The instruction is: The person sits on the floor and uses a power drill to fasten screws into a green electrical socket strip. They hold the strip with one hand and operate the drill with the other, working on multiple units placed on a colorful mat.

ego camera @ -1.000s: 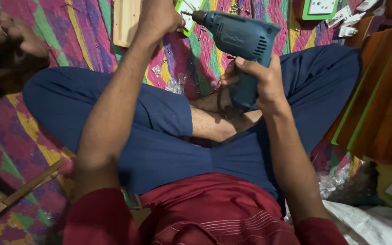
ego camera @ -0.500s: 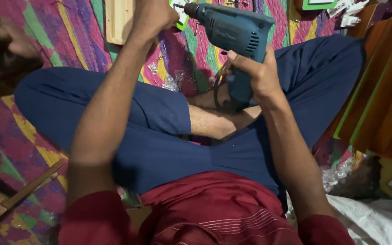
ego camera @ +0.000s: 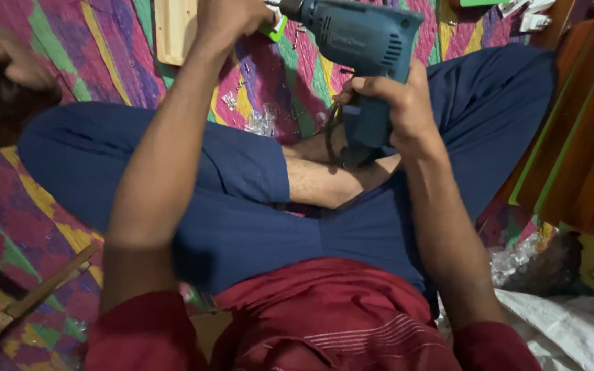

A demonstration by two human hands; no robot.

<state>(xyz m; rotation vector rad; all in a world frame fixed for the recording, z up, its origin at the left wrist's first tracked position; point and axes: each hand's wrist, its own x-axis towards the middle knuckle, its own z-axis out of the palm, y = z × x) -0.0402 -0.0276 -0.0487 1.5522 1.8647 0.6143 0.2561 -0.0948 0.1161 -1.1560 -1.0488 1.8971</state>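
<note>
Right hand (ego camera: 397, 103) grips teal drill (ego camera: 362, 41) lying level, nose pointing left toward closed left hand (ego camera: 232, 17) beside wooden board (ego camera: 174, 31).

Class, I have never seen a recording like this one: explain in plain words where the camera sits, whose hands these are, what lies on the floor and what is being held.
The one picture comes from a camera worn on the person's head, looking down at their own lap. They sit cross-legged in blue trousers on a bright patterned mat. The right hand grips the handle of a blue-green power drill, which points left. The left hand is closed near the drill's tip, touching a small green piece; what it grips is hidden. A pale wooden board lies on the mat beside that hand. More wooden boards lean at the right.
</note>
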